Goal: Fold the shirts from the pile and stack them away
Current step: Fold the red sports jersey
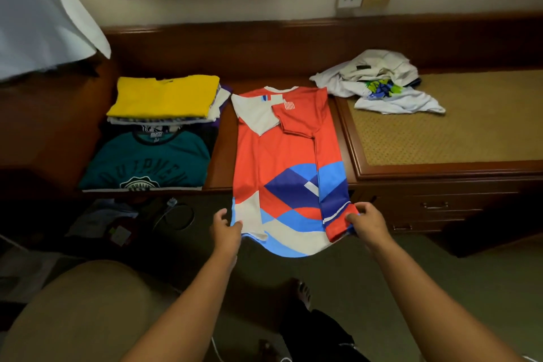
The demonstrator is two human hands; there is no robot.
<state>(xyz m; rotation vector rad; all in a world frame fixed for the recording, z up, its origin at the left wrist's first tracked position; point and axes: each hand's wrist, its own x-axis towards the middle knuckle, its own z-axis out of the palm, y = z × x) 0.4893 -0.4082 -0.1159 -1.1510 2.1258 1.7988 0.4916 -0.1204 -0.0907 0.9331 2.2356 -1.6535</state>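
Head view: red jersey (282, 156) lies on the wooden ledge (220, 167), both sides folded in. Left hand (226, 228) and right hand (364, 222) each pinch a hem corner, fingers curled. Judged next: carry the hem up to the collar, then stack.

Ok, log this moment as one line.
step: folding red jersey | left hand: grips hem | right hand: grips hem | folded stack: left

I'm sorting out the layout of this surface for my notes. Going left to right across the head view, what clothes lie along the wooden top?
Folded stack topped by the yellow shirt and teal shirt → red patterned jersey, held at its hem by both hands → unfolded pile of white shirts.
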